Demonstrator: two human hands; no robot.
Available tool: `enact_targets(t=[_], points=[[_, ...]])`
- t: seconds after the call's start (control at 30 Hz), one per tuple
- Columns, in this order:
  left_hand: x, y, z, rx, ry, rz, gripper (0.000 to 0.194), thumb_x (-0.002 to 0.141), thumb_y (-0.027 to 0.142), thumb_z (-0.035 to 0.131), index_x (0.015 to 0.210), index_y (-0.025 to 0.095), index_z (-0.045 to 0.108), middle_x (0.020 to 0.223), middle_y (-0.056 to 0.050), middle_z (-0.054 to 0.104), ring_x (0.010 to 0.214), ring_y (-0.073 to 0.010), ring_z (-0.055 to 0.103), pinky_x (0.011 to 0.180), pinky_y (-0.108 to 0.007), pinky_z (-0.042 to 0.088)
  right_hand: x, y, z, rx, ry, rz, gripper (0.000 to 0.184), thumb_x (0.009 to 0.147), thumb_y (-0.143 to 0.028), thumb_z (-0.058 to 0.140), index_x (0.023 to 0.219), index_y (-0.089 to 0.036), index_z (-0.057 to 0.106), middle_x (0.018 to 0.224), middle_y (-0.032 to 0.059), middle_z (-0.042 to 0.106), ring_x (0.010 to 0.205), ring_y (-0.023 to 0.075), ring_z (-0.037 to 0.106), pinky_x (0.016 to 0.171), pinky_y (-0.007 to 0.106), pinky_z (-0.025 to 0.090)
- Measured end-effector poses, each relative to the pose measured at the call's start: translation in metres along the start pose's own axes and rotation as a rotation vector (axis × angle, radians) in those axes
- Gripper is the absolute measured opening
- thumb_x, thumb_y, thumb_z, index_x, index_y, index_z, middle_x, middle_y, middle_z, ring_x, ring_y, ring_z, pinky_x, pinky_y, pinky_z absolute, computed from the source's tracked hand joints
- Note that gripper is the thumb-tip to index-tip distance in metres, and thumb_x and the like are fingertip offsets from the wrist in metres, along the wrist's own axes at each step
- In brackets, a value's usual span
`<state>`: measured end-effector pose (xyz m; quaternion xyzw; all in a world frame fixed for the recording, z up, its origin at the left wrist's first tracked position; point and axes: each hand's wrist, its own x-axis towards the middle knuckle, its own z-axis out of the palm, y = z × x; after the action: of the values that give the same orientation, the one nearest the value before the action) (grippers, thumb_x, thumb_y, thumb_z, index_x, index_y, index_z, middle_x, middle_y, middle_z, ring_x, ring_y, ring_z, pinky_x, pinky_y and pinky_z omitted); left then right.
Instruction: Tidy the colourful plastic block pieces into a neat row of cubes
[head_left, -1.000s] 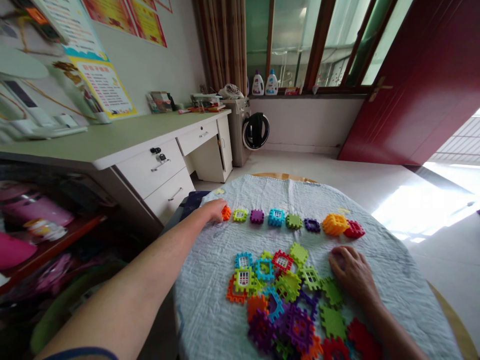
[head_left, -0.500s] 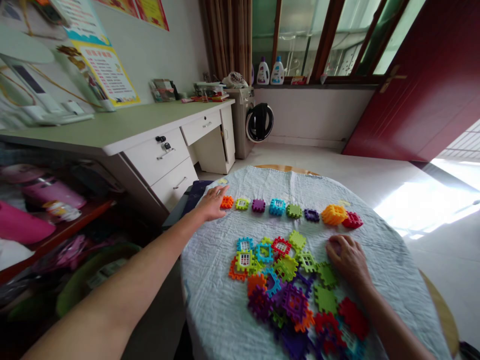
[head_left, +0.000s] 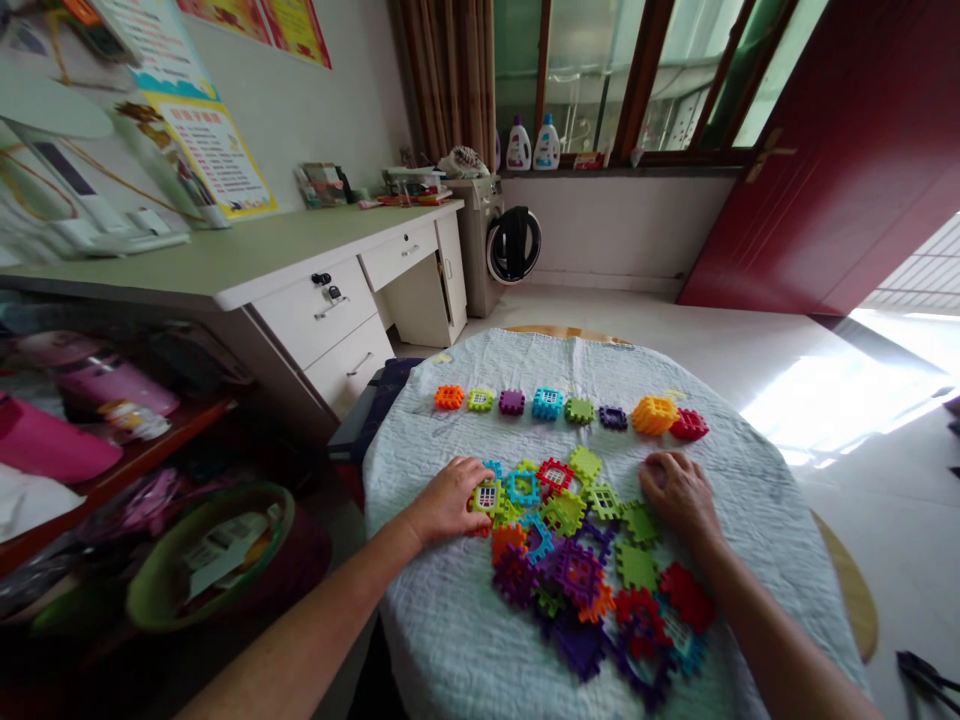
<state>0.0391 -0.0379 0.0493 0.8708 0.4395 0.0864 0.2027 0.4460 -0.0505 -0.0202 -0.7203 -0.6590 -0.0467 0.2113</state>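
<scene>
My left hand (head_left: pixel 454 498) is at the left edge of a loose pile of plastic interlocking tiles. Its thumb and fingers are apart around a lime-green tile with a white window grid (head_left: pixel 487 497); I cannot tell whether it is gripped. My right hand (head_left: pixel 681 492) rests on the cloth right of the pile, fingers loosely bent, nothing visible in it. Nearest to it lies a green tile (head_left: pixel 640 523). Beyond the hands runs a row of sorted tile stacks, from an orange stack (head_left: pixel 449 397) at left, past a blue one (head_left: pixel 547 403), to yellow (head_left: pixel 654 415) and red (head_left: pixel 689 425) ones.
A pale cloth (head_left: pixel 427 610) covers the round table. To the left stand a desk (head_left: pixel 300 245) with drawers and a shelf with a pink bottle. A green basket (head_left: pixel 214 555) sits low at left. Behind are a washing machine (head_left: pixel 480 240) and a red door (head_left: pixel 795 170).
My left hand has left the orange stack and come back toward me to the left edge of the pile. My right hand stays beside the pile. The view has shifted slightly.
</scene>
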Motion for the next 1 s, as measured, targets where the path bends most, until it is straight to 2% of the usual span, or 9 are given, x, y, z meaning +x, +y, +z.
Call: enact_targets(t=[0.23,0.4,0.47,0.63,0.8,1.0], points=[[-0.004,0.003,0.000,-0.055,0.098,-0.025,0.050,0.064,0.022,0.071,0.113,0.022,0.060,0.111,-0.005,0.062,0.108,-0.0240,0.054,0.101,-0.039,0.042,0.000,-0.001,0.000,-0.005,0.006,0.006,0.027,0.086,-0.043,0.050,0.098,-0.023,0.064,0.105,0.0069,0.062,0.095,0.0249,0.054,0.087,0.039,0.040],[-0.001,0.011,-0.002,-0.029,0.180,-0.053,0.067,0.064,0.025,0.071,0.128,0.020,0.051,0.131,-0.010,0.054,0.123,-0.0286,0.046,0.111,-0.045,0.033,0.001,0.000,0.001,0.002,0.001,-0.003,0.025,0.086,-0.042,0.050,0.097,-0.024,0.063,0.103,0.0058,0.063,0.094,0.0244,0.054,0.088,0.038,0.039],[0.005,0.017,0.000,-0.016,0.187,-0.039,0.062,0.068,0.025,0.068,0.128,0.020,0.052,0.132,-0.009,0.054,0.126,-0.0278,0.045,0.112,-0.044,0.032,0.001,0.001,0.001,-0.001,0.006,-0.006,0.024,0.086,-0.042,0.050,0.096,-0.024,0.064,0.104,0.0059,0.063,0.094,0.0242,0.054,0.088,0.038,0.040],[0.021,0.032,0.015,0.044,0.127,-0.012,0.037,0.080,0.017,0.056,0.116,0.023,0.061,0.121,-0.006,0.064,0.120,-0.0249,0.050,0.108,-0.043,0.036,0.000,0.001,0.001,0.008,0.013,-0.003,0.025,0.086,-0.041,0.051,0.096,-0.023,0.064,0.103,0.0062,0.063,0.094,0.0244,0.054,0.087,0.038,0.040],[0.027,0.041,0.025,-0.009,0.150,-0.028,0.033,0.082,0.013,0.051,0.111,0.022,0.063,0.111,-0.004,0.068,0.107,-0.0209,0.057,0.100,-0.038,0.041,0.000,-0.002,-0.001,0.016,0.014,-0.002,0.023,0.086,-0.040,0.051,0.096,-0.023,0.064,0.102,0.0056,0.064,0.093,0.0237,0.054,0.087,0.038,0.040],[0.032,0.038,0.019,-0.092,0.160,-0.121,0.029,0.083,0.014,0.049,0.106,0.022,0.065,0.096,-0.004,0.071,0.096,-0.0194,0.062,0.095,-0.035,0.044,0.000,-0.004,-0.002,0.013,0.014,0.004,0.023,0.086,-0.040,0.051,0.096,-0.023,0.064,0.103,0.0061,0.064,0.094,0.0244,0.053,0.086,0.038,0.040]])
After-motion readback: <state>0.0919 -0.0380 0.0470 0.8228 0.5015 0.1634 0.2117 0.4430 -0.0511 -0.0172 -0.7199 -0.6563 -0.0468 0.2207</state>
